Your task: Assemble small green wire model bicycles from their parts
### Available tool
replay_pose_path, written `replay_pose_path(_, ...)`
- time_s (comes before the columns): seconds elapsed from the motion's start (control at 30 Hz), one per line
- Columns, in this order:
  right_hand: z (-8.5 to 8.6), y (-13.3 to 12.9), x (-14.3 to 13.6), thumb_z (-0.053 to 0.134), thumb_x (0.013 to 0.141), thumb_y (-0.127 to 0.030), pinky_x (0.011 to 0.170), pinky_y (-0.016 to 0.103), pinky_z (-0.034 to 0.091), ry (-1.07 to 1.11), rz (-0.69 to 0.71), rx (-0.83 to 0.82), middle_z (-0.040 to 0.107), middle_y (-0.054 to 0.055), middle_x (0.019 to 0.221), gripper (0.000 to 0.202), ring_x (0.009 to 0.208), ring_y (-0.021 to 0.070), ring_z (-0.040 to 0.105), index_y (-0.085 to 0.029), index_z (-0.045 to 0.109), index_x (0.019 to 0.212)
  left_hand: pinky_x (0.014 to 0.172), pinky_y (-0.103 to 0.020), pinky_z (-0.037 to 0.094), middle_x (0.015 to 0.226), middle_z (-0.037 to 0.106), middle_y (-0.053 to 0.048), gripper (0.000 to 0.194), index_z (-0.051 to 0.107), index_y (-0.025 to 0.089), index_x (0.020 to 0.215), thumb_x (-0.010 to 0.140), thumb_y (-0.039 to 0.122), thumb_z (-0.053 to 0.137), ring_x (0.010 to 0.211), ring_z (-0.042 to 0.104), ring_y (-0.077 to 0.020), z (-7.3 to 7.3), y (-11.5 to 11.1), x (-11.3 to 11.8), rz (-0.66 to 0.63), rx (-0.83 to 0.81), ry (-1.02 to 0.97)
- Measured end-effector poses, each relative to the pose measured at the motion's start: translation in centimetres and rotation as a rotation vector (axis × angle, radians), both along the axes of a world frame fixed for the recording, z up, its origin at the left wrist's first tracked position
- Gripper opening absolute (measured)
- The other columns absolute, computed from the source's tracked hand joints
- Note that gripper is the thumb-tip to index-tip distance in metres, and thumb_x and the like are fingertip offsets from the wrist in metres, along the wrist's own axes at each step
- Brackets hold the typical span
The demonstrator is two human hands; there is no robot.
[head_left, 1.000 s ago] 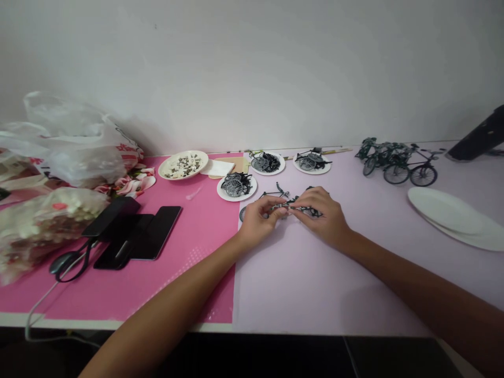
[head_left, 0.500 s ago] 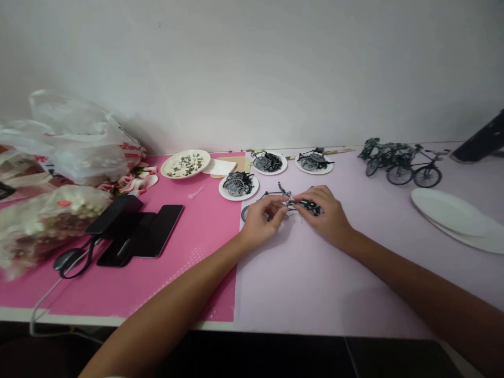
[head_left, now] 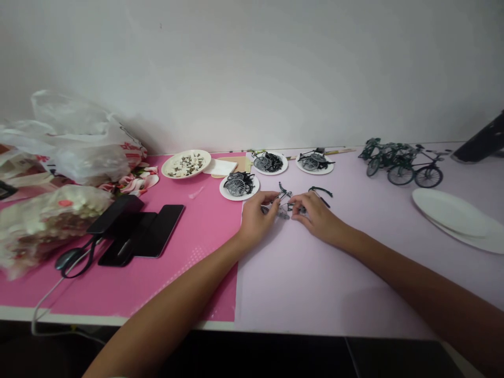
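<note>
My left hand point(head_left: 258, 218) is closed, its thumb and fingers gripping the left part of a small model bicycle point(head_left: 284, 206) on the lilac sheet. From the right, my right hand point(head_left: 315, 215) pinches with thumb and forefinger at the model's dark parts, partly hidden by the fingers. Thin handlebars stick up between the two hands. Dark curved parts point(head_left: 321, 190) lie just behind my right hand. Beyond the hands are three white plates of dark wheels and frame parts: the near left plate point(head_left: 239, 198), the middle plate point(head_left: 271, 171) and the right plate point(head_left: 315, 170).
Finished-looking model bicycles point(head_left: 405, 165) stand at the right, behind white oval plates point(head_left: 452, 210). A bowl of small pieces point(head_left: 186, 164), phones point(head_left: 167, 231), a black box with a cable point(head_left: 116, 214) and plastic bags point(head_left: 79, 142) are on the left.
My right hand has come slightly lower and no longer holds the dark bundle it had; curved dark parts now show behind it. My left hand has shifted slightly left.
</note>
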State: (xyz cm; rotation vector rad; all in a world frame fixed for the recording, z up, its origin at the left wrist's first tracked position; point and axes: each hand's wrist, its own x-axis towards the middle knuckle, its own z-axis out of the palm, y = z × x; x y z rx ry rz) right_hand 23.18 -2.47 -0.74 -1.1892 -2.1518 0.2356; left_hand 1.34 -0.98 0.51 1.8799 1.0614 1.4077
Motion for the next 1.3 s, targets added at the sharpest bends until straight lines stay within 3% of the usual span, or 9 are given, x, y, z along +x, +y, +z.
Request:
replay_pose_path(0.4, 0.3, -0.3, 0.0, 0.052, 0.093, -0.006, 0.089, 0.043, 0.05, -0.136, 0.033, -0.103, 0.062, 0.01, 0.104, 0.026, 0.096, 0.0263, 0.061, -0.024, 0.066, 0.105, 0.078, -0.034, 0.056, 0.096, 0.079, -0.007, 0.014, 0.078, 0.021, 0.103, 0.092, 0.028, 0.072, 0.082, 0.07, -0.0197, 0.2, -0.1, -0.1, 0.022, 0.062, 0.052)
replay_pose_path(0.6, 1.5, -0.8, -0.3, 0.045, 0.087, 0.003, 0.081, 0.038, 0.046, -0.2, 0.047, -0.156, 0.056, 0.007, 0.094, 0.026, 0.089, 0.0243, 0.054, -0.022, 0.053, 0.086, 0.076, -0.033, 0.055, 0.096, 0.08, -0.007, 0.015, 0.077, 0.021, 0.103, 0.092, 0.028, 0.072, 0.082, 0.07, -0.0196, 0.2, -0.2, -0.1, 0.015, 0.082, 0.067)
replay_pose_path(0.87, 1.2, -0.8, -0.3, 0.042, 0.077, 0.01, 0.079, 0.037, 0.047, -0.167, 0.069, -0.134, 0.054, 0.006, 0.091, 0.035, 0.089, 0.0246, 0.053, -0.023, 0.05, 0.086, 0.078, -0.035, 0.056, 0.096, 0.08, -0.007, 0.014, 0.078, 0.022, 0.103, 0.091, 0.027, 0.072, 0.083, 0.071, -0.0204, 0.0, -0.1, 0.0, 0.007, 0.093, 0.076)
replay_pose_path(1.07, 1.8, -0.6, 0.3, 0.054, 0.09, -0.005, 0.088, 0.044, 0.052, -0.054, 0.065, -0.121, 0.056, 0.008, 0.098, 0.019, 0.096, 0.0264, 0.058, -0.023, 0.057, 0.089, 0.079, -0.035, 0.055, 0.096, 0.08, -0.007, 0.013, 0.078, 0.022, 0.102, 0.091, 0.026, 0.072, 0.083, 0.071, -0.0208, 0.2, -0.2, -0.1, -0.002, 0.081, 0.09)
replay_pose_path(1.3, 2.1, -0.8, 0.7, 0.061, 0.09, -0.01, 0.09, 0.045, 0.051, -0.06, 0.089, -0.174, 0.059, 0.008, 0.103, 0.015, 0.099, 0.0266, 0.059, -0.024, 0.058, 0.093, 0.08, -0.035, 0.056, 0.096, 0.079, -0.008, 0.014, 0.078, 0.02, 0.103, 0.091, 0.024, 0.072, 0.083, 0.071, -0.0206, 0.1, -0.3, 0.0, -0.003, 0.078, 0.096)
